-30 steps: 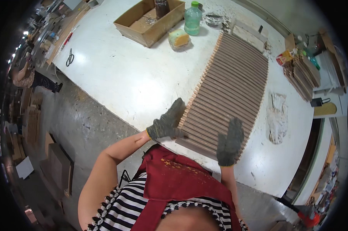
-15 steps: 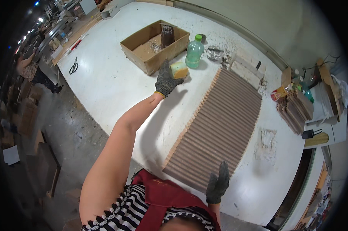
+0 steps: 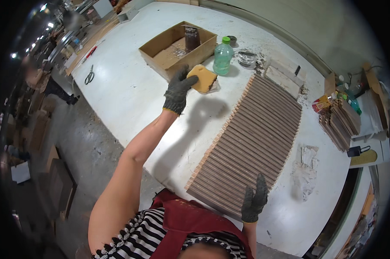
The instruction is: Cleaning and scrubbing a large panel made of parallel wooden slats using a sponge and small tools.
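Note:
In a dark grey knit glove, my left hand (image 3: 177,90) grips a yellow-orange sponge (image 3: 203,79) by its left side. The sponge is held in front of an open cardboard box (image 3: 160,67) and a green-tinted plastic bottle (image 3: 223,59). Side by side on the white table (image 3: 130,103) lie several long brown strips (image 3: 246,142), forming a ridged panel. Over the near right corner of these strips is my right hand (image 3: 254,200), also gloved, fingers apart and holding nothing. Whether it touches them I cannot tell.
A dark cup-like container (image 3: 192,39) stands inside the box. Behind the strips are a foil-like dish (image 3: 247,59) and a pale block (image 3: 282,80). Scissors (image 3: 89,75) lie far left; stacked brown boards (image 3: 339,123) stand right, near crumpled plastic film (image 3: 306,170). Another person stands beyond the table.
My left hand has turned the sponge, so its broad face now shows. My right hand stays near the same corner of the strips, fingers apart. The whole view has shifted slightly.

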### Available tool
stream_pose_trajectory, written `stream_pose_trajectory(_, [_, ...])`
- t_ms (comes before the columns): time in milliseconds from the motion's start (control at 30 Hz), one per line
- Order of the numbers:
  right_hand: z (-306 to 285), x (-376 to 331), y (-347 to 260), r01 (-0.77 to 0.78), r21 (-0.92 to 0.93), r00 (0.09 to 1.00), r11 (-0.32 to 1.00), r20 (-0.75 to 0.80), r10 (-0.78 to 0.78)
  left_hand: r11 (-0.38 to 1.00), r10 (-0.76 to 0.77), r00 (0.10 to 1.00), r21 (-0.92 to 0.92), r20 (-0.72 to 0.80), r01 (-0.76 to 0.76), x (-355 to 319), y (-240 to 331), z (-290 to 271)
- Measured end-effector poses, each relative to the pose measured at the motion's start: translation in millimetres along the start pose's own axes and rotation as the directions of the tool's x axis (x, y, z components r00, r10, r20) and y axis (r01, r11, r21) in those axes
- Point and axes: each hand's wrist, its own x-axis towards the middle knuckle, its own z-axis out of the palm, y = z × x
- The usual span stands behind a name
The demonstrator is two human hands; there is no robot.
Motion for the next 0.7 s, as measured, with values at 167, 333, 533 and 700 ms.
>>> stream_pose_trajectory(167, [11, 15, -14, 0.208, 0.118, 0.968, 0.971, 0.114, -0.221, 0.189, -0.225, 0.836, -0.819, 0.501, 0.542, -86, 24, -27])
stream_pose_trajectory(333, [28, 47, -37, 0.361, 0.220, 0.883, 0.906, 0.232, -0.408, 0.306, -0.281, 0.901, -0.859, 0.330, 0.410, -152, 41, -45])
stream_pose_trajectory(533, [53, 81, -86, 0.435, 0.344, 0.792, 0.832, 0.293, -0.535, 0.263, -0.241, 0.921, -0.892, 0.307, 0.367, -174, 56, -79])
stream_pose_trajectory(700, [86, 102, -144, 0.492, 0.302, 0.746, 0.817, 0.338, -0.574, 0.270, -0.242, 0.911, -0.879, 0.334, 0.394, -164, 49, -136])
